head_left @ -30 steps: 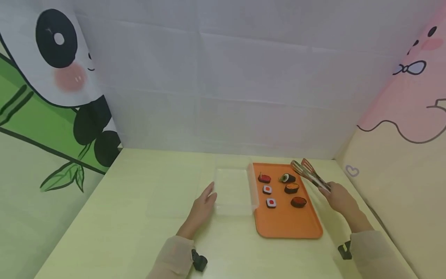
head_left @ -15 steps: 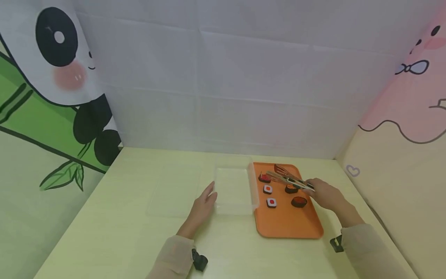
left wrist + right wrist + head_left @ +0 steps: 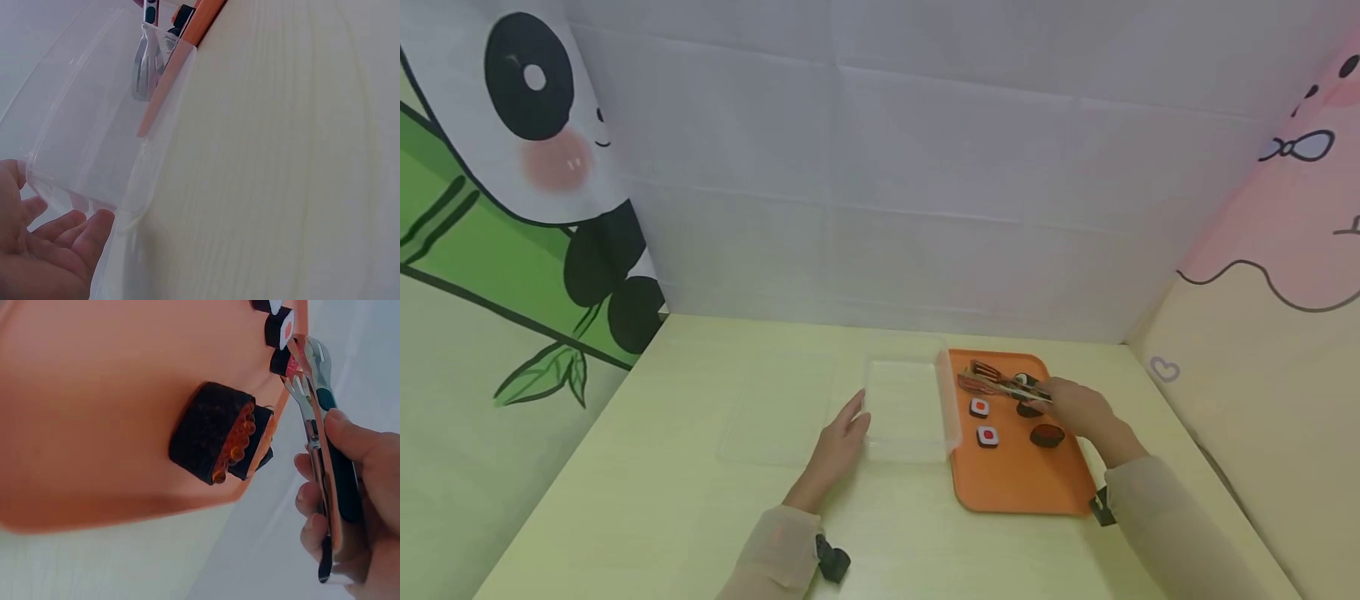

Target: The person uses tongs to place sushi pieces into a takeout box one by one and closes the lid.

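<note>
There is room over the near end of the orange tray [image 3: 1024,490]. Tongs [image 3: 341,465] obstruct its far part; leftward, the plastic box [image 3: 950,404] bars low entry.

Tray [image 3: 1015,487]: smooth plastic
Serving tongs [image 3: 340,475] over tray: polished metal
Container [image 3: 75,125] left of tray: glossy clear plastic
Roe gunkan [image 3: 209,428] on tray: matt sides, glossy top
Tabletop [image 3: 269,156] under tray: wood-grained
Backdrop [image 3: 880,167] behind tray: creased matt cloth
</note>
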{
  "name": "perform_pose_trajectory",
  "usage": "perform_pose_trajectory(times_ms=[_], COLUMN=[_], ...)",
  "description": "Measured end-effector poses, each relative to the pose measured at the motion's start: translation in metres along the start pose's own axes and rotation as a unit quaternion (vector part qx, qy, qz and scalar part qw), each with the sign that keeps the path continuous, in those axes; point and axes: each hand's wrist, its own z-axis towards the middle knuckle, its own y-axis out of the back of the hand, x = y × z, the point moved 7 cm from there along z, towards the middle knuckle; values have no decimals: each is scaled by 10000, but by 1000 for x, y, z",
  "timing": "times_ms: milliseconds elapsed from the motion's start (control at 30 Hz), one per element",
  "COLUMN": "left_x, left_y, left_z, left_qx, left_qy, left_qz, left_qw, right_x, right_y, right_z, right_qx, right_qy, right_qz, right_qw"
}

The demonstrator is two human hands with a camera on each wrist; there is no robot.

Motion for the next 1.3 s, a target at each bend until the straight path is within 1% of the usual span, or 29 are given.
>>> perform_pose_trajectory(times_ms=[100, 333, 467, 633, 733, 867, 967, 1067, 1167, 1300], left_x=[-1, 0, 0, -1, -2, -2, -1, -2, -3, -3], left_y=[0, 1, 0, 0, -1, -1, -2, -3, -3, -3], left_z=[0, -1, -1, -2, -1, 0, 0, -1, -2, -1], left_qx=[17, -5, -22, -8, -2, -20, -7, 20, 58, 62], left_qy=[-23, 11, 27, 18, 23, 23, -9, -52, -73, -103], left_qz=[15, 50, 44, 22, 12, -40, -62, -70, -89, -47], left_qw=[10000, 10000, 10000, 10000, 10000, 10000, 10000, 10000, 9999, 9999], right_x=[3, 6, 8, 20, 31, 44, 52, 59, 63, 65], right_y=[-1, 3, 16, 37, 46, 46, 41, 37, 34, 30], right_z=[2, -5, -12, -16, -16, -8, 2, 9, 14, 18], right_qx=[-39, -272, -561, -965, -1085, -970, -882, -876, -870, -761], right_qy=[2, -90, -68, 252, 397, 315, 303, 350, 352, 306], right_qz=[-117, 34, 85, 45, -42, -20, -29, -75, -65, 20], right_qw=[9999, 9996, 9984, 9950, 9933, 9948, 9956, 9955, 9956, 9966])
